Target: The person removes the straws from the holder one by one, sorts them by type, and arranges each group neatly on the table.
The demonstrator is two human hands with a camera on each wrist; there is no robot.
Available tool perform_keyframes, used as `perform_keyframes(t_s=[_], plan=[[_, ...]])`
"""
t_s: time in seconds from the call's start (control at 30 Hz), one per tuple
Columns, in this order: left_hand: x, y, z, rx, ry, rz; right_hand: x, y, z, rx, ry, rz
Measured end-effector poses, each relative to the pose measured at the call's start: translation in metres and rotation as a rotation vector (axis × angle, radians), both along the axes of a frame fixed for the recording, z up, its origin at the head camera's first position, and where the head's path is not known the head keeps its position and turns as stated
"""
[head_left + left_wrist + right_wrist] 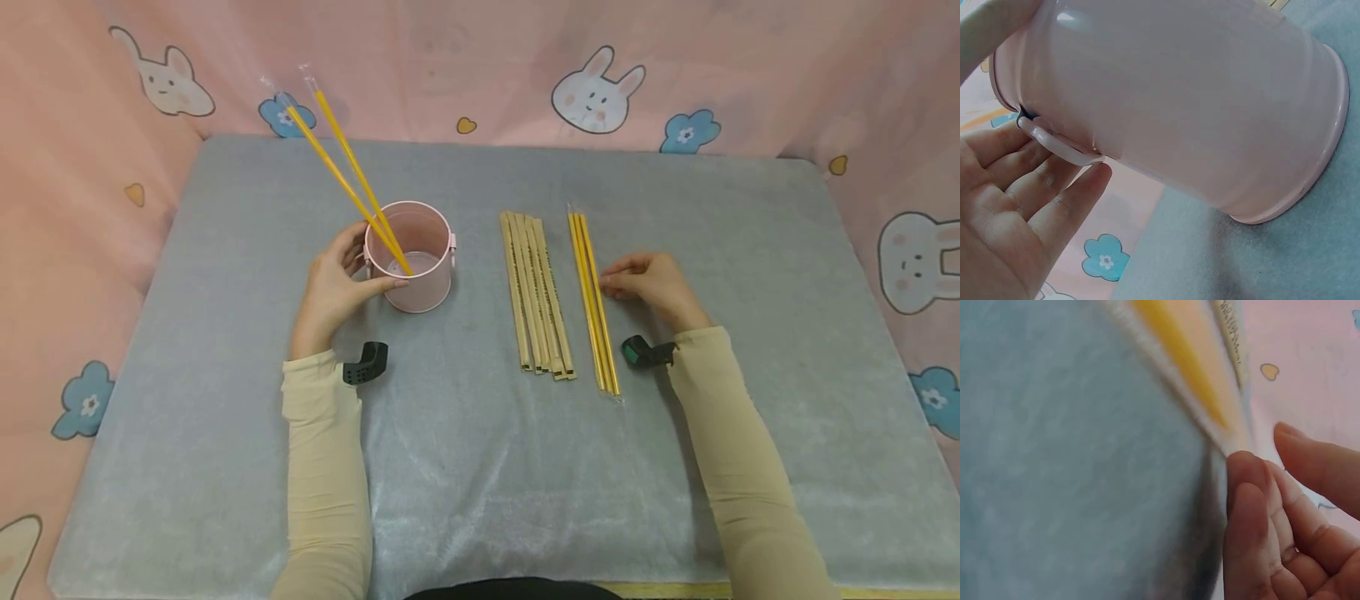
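Observation:
My left hand (333, 287) holds the pink bucket (427, 292) at its left side. The thumb lies at the rim and the fingers are by the side handle (1060, 147). Two yellow straws (341, 171) in clear wrappers lean out of the bucket to the upper left. On the table, more wrapped yellow straws (596, 308) lie side by side. Just right of them is my right hand (652, 283), its fingertips at the straws' edge. In the right wrist view, the thumb stands apart from the fingers (1247, 512), with no straw between them.
Several slim, paper-wrapped sticks (536, 296) with dark print lie between the bucket and the loose straws. A grey cloth (465, 467) covers the table. Behind and beside it hangs a pink curtain (397, 75) with rabbits and flowers.

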State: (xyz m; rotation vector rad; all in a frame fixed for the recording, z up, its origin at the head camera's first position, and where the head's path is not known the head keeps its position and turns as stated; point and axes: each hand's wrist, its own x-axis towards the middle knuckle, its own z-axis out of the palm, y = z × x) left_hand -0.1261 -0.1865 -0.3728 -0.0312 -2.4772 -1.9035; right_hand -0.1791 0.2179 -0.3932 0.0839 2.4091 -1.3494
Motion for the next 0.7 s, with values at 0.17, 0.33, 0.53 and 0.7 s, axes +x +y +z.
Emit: perform_keyframes(t_s=[0.17,0.33,0.53,0.7], plan=[[0.0,0.0,0.0,0.007,0.002,-0.003,0.001,-0.006,0.008,-0.01,0.045,-0.017],[0.0,0.0,0.0,0.014,-0.003,-0.002,0.001,-0.017,0.017,-0.007,0.079,-0.01],[-0.001,0.0,0.001,0.02,-0.014,0.01,0.0,-0.032,0.027,-0.031,0.082,0.006],[0.0,-0.001,0.001,0.024,-0.014,0.011,-0.001,-0.042,0.033,-0.072,0.066,0.026]])
